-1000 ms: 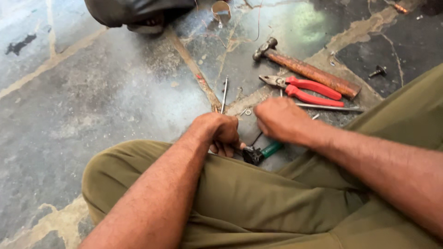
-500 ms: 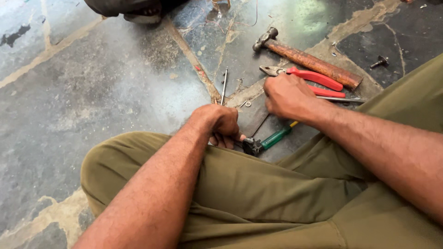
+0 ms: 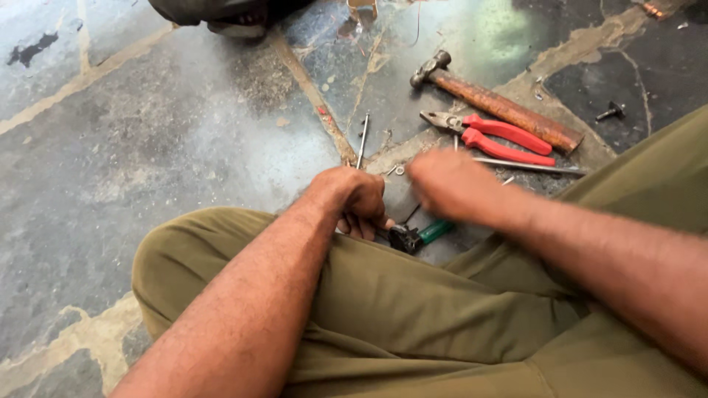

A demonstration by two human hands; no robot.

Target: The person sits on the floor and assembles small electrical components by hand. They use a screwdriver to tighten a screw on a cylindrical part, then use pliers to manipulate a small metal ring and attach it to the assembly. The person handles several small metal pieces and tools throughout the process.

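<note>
A: Left hand (image 3: 359, 200) is curled tight, knuckles up, fingers folded under. The grip is narrow and closed around something small at the fingertips, though what it pinches is hidden under the hand.

B: And right next to it, the green-handled tool (image 3: 422, 235)?

A: Yes, it lies on the floor (image 3: 147, 147) just beside those fingers, its dark head nearest the left hand and the green handle angling away toward the right. A thin dark wire runs up from its head.

B: Right hand (image 3: 451, 184)?

A: Blurred, hanging above the green handle and not touching it. I cannot tell whether that grip is wide or closed.

B: Moving outward?

A: Just past the right hand lies a long thin metal rod (image 3: 527, 166), flat on the floor. Beyond it are the red-handled pliers (image 3: 490, 136), jaws pointing left, and touching them along the far side is a hammer (image 3: 501, 109) with a rusty brown handle and its head up and to the left.

B: And the centre?

A: A long nail (image 3: 363, 138) lies on a crack in the floor, above the left hand. A small dark bolt (image 3: 611, 113) sits well apart at the far right. Olive trousers (image 3: 413, 317) fill the foreground.
</note>
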